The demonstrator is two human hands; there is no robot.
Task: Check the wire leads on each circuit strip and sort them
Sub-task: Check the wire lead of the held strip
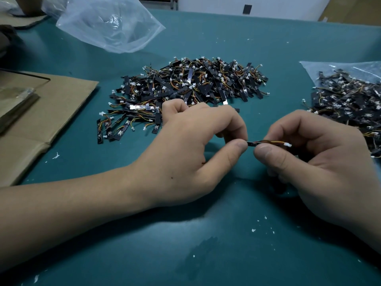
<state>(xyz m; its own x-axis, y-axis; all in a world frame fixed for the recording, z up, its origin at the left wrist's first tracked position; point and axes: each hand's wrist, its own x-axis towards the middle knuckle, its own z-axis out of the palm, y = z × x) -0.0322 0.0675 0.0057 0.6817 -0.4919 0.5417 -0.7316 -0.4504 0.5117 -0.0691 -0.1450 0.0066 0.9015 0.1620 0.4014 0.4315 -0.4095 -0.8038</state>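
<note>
Teal tabletop, near centre: left hand and right hand pinch one black strip between thumb and forefinger, wires trailing toward three o'clock; beyond, a loose pile of strips at twelve, a bagged pile at two.

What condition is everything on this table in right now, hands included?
Circuit strip: held between both hands, white connector pointing right.
Left hand: pinching the strip's left end.
Right hand: pinching the strip near its wires.
Centre pile: loose heap on the table.
Right bag: lying flat, strips heaped at it.
Far bag: crumpled, looks empty.
Cardboard: lying flat.
</note>
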